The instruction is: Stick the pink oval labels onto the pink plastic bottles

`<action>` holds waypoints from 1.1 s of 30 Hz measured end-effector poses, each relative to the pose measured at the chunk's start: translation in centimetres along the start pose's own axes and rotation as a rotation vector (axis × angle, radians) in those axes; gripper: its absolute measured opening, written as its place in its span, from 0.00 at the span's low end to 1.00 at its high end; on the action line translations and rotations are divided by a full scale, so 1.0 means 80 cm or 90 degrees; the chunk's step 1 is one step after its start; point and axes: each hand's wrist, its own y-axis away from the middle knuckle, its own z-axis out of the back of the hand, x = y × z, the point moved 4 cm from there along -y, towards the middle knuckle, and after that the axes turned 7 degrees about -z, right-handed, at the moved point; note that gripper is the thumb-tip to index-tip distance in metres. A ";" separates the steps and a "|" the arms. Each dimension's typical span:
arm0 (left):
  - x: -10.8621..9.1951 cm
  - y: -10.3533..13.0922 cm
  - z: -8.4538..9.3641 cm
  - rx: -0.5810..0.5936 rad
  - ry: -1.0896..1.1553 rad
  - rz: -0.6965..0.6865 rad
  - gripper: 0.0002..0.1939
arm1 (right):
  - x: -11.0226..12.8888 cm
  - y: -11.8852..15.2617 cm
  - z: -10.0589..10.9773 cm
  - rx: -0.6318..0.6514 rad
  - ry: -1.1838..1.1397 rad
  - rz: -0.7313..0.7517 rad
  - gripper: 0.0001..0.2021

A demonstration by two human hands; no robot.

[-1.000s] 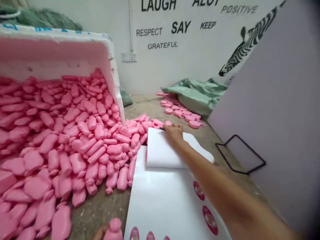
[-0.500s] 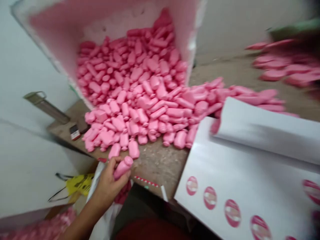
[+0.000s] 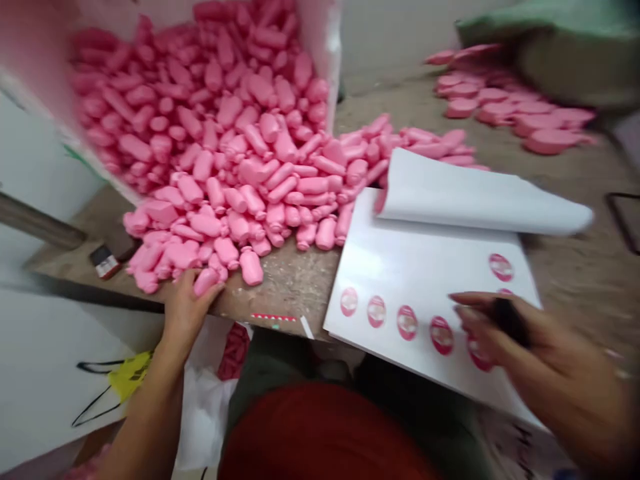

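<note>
My left hand [image 3: 187, 310] is at the table's front edge, by the near left side of a heap of small pink bottles [image 3: 250, 200]. Its thumb and fingers close around one pink bottle [image 3: 206, 281]. A single bottle [image 3: 251, 267] lies just right of it. My right hand [image 3: 530, 360] hovers over a white sheet of round pink stickers [image 3: 400, 267], thumb and forefinger close together. A short dark object [image 3: 510, 321] shows among its fingers, too blurred to name. The sheet's top page [image 3: 465, 197] is curled back.
A large white box [image 3: 335, 73] lies on its side, bottles spilling out. Flat pink pieces [image 3: 520, 110] lie at the back right beside a green sack [image 3: 565, 53]. A small dark box [image 3: 105, 261] sits near the left edge. A white bag [image 3: 205, 413] hangs below the table.
The view has swung right and closer. My left hand, with a pink bottle in it, now sits against the heap's near edge. My right hand has come into view over the sticker sheet.
</note>
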 end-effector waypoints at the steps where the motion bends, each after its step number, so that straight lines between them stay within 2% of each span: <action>1: -0.007 -0.005 -0.005 -0.001 0.005 -0.010 0.22 | 0.001 0.012 0.001 0.031 -0.007 -0.022 0.21; 3: -0.022 -0.011 -0.012 -0.015 0.010 -0.033 0.22 | 0.007 0.029 -0.005 0.078 -0.033 -0.063 0.21; 5: -0.041 -0.009 -0.013 -0.040 0.005 -0.055 0.22 | 0.013 0.039 -0.010 0.078 -0.048 -0.084 0.23; 7: -0.068 0.002 -0.013 -0.068 0.023 -0.082 0.21 | 0.019 0.043 -0.016 0.085 -0.045 -0.078 0.22; 9: -0.102 0.018 -0.019 -0.053 0.109 -0.102 0.22 | 0.025 0.043 -0.022 0.109 -0.025 -0.045 0.19; 10: -0.121 0.026 -0.028 -0.011 0.186 -0.099 0.22 | 0.029 0.042 -0.025 0.119 -0.010 -0.026 0.17; 11: -0.141 0.034 -0.041 0.063 0.282 -0.080 0.22 | 0.032 0.040 -0.029 0.125 0.008 -0.010 0.16; 13: -0.183 0.049 -0.074 0.260 0.504 0.011 0.24 | 0.037 0.033 -0.035 0.118 0.048 0.011 0.13; 14: -0.203 0.055 -0.089 0.328 0.603 0.059 0.25 | 0.039 0.030 -0.038 0.107 0.070 0.019 0.12; 16: -0.236 0.060 -0.113 0.380 0.751 0.120 0.25 | 0.043 0.024 -0.044 0.081 0.114 0.047 0.10; 18: -0.258 0.058 -0.132 0.387 0.849 0.143 0.23 | 0.047 0.022 -0.047 0.048 0.154 0.094 0.11; 21: -0.273 0.054 -0.154 0.398 0.937 0.168 0.21 | 0.052 0.024 -0.050 0.005 0.194 0.151 0.11; 24: -0.272 0.055 -0.166 0.392 0.972 0.196 0.20 | 0.055 0.026 -0.052 -0.022 0.202 0.183 0.11; 33: -0.271 0.059 -0.170 0.385 0.957 0.203 0.15 | 0.058 0.025 -0.054 -0.044 0.221 0.219 0.10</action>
